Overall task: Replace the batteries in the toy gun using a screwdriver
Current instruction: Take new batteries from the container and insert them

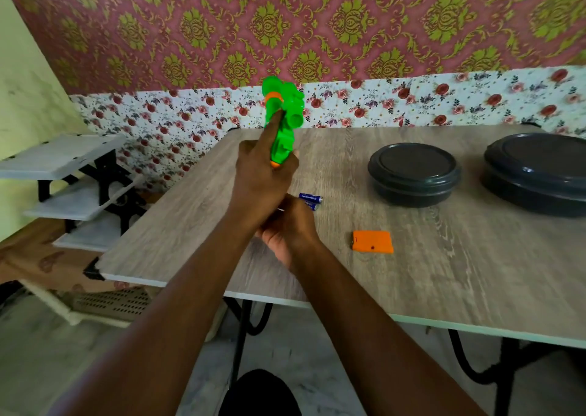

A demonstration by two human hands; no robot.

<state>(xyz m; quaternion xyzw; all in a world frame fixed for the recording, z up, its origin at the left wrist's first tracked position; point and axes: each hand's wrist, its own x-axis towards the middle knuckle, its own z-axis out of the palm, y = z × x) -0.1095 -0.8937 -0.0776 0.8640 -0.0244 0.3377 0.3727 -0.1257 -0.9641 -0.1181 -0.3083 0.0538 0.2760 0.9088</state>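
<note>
Grey wood-grain tabletop [444, 273] on black metal legs, set against a wall with red-and-gold damask wallpaper [317, 19] above a white band of rose-print paper [444, 98]. I log the green plastic toy gun [280, 130] with orange rings as held up off the tabletop, over its far left part, standing roughly upright with a slight tilt. The left hand [260, 180] grips the gun's lower end, and the index finger [273, 126] lies straight up along the green body. The right hand [287, 234] sits just below and behind the left wrist, low over the tabletop. Its fingers are mostly hidden by the left hand, so I cannot tell whether it grasps anything. Just beyond the right hand lie the blue cylindrical batteries [310, 198] on the tabletop; I count two, the nearer one partly covered. To the right of the right hand, apart from it, a flat orange rectangular plastic cover [372, 241] lies on the wood. Further right stand two round dark grey lidded containers, the smaller container [413, 174] near the middle and the larger container [539, 174] at the right edge, both closed. A white tiered shelf rack [60, 155] with black brackets stands to the left of the tabletop. Motion blur softens the gun's upper end.
</note>
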